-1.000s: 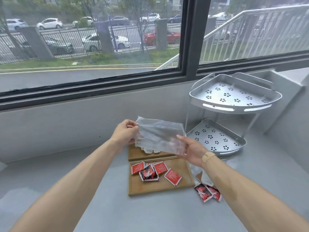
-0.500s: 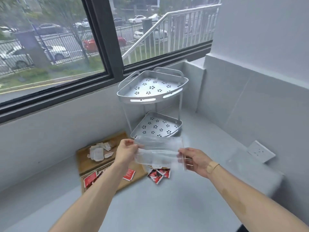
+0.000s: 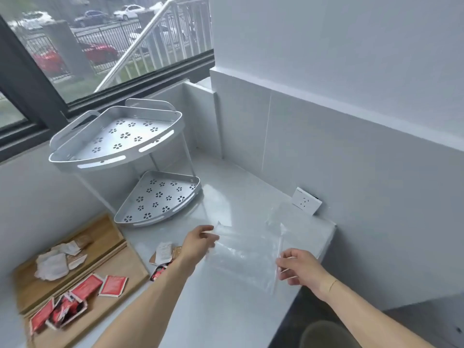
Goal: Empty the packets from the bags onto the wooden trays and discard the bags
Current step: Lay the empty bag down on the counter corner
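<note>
An empty clear plastic bag (image 3: 244,249) is stretched between my two hands above the right end of the grey counter. My left hand (image 3: 198,243) pinches its left edge and my right hand (image 3: 298,268) grips its right edge. Two wooden trays lie at the lower left: the near tray (image 3: 130,266) carries several red packets (image 3: 113,286), the far tray (image 3: 100,232) carries white packets (image 3: 54,264). A few more packets (image 3: 163,257) lie on the counter beside the trays, partly hidden by my left forearm.
A two-tier silver corner rack (image 3: 155,197) stands behind the trays by the window. A white wall socket (image 3: 306,204) sits low on the right wall. The counter (image 3: 324,232) ends at an edge on the right, with a drop to the floor.
My view and both hands have swung right, carrying the empty bag away from over the trays to the counter's right end near the socket.
</note>
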